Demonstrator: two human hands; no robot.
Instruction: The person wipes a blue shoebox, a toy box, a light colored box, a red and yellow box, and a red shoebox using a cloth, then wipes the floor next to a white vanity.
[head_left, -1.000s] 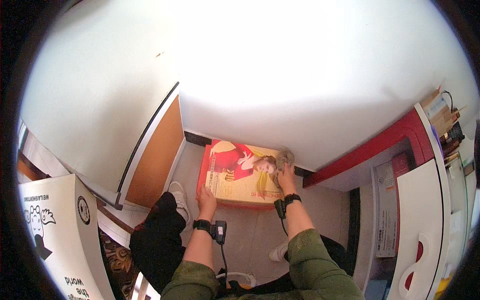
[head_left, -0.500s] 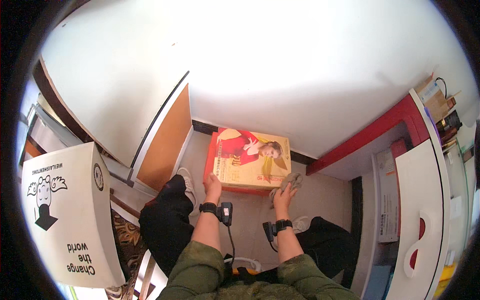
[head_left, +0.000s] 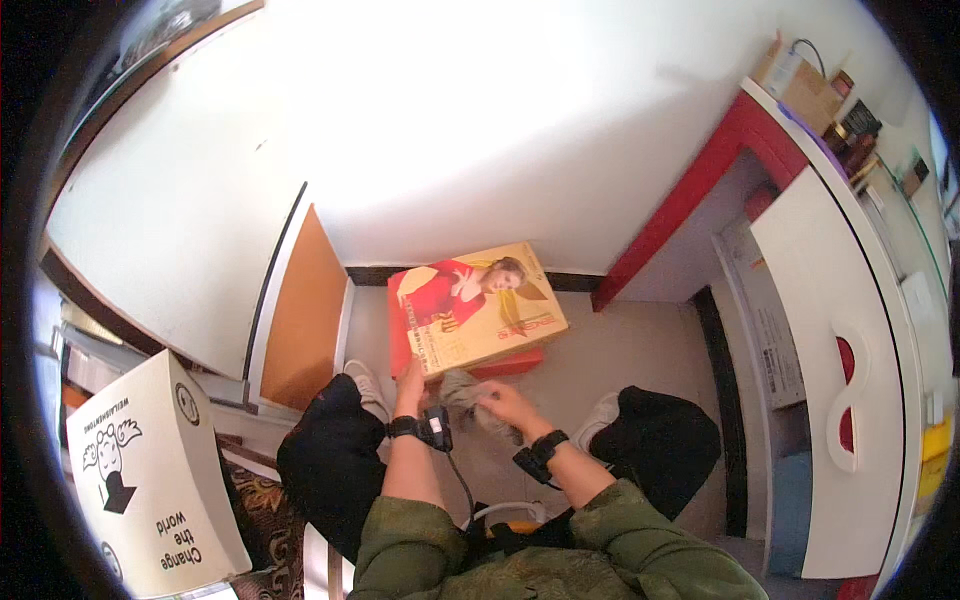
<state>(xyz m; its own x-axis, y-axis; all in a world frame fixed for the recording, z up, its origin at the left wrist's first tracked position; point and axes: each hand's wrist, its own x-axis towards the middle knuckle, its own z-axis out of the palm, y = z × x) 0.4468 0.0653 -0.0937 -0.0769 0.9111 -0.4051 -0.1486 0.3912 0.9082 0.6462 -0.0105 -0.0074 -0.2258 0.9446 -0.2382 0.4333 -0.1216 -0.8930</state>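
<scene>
A yellow carton (head_left: 485, 335) with a printed picture on its top sits askew on a red box (head_left: 518, 362), near the wall. At the carton's near left corner, my left hand (head_left: 410, 388) grips its edge, with the fingers partly hidden. A crumpled grey cloth (head_left: 462, 392) is in my right hand (head_left: 508, 407), just in front of the carton's near side. The cloth hangs down towards the floor.
A white carton (head_left: 140, 490) with a line drawing stands at left. On the right is a white-and-red cabinet (head_left: 820, 370) with small items on top. An orange-brown panel (head_left: 290, 300) borders the left. My knees flank the boxes.
My right hand has moved left with the cloth, from the carton's near right corner to its near side. The yellow carton has turned counterclockwise on the red box. The view has shifted.
</scene>
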